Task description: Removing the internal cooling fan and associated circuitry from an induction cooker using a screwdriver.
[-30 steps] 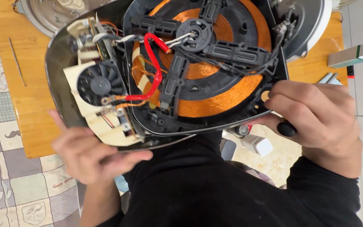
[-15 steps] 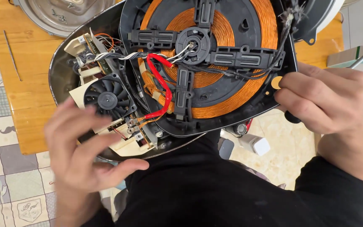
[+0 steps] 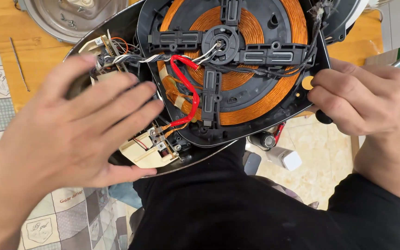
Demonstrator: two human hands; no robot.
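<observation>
Head view: opened induction cooker base (image 3: 237, 134) is being steadied at the wooden table (image 3: 5, 74) edge. Left hand (image 3: 70, 134) is being spread flat, unclenched, over the circuit board (image 3: 146, 150) side (fan hidden); right hand (image 3: 362, 99) is being clenched around a black-tipped tool handle (image 3: 322, 116) beside the copper coil (image 3: 255, 92).

You had the opened cooker base (image 3: 255, 125) lying underside-up at the tabletop (image 3: 42, 60) edge: black round housing, copper coil (image 3: 274, 99) under a black cross-shaped bracket, red wire (image 3: 191, 92) looped across.
</observation>
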